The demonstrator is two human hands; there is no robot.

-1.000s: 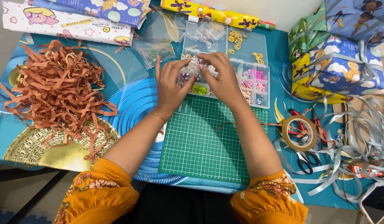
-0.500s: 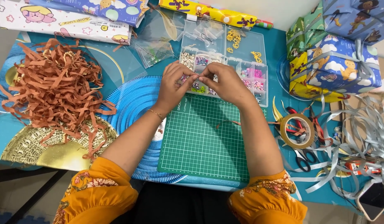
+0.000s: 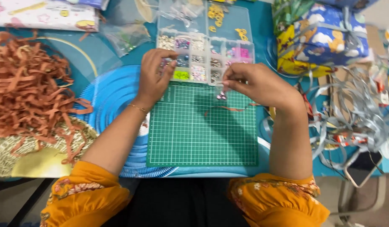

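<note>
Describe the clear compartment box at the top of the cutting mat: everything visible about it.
The clear plastic organiser box lies flat and open on the teal table, just beyond the green cutting mat. Small square compartments hold beads and sequins: white, silver, pink, lime green. Its open lid lies flat behind, with yellow pieces and small bags on it. The left hand rests on its near-left compartments; the right hand hovers by its near edge.

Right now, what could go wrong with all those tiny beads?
The left hand presses on the open bead box; a nudge could tip it and mix the colours. The right hand pinches something tiny over the green cutting mat; if dropped, it might roll into the silver ribbon tangle.
</note>
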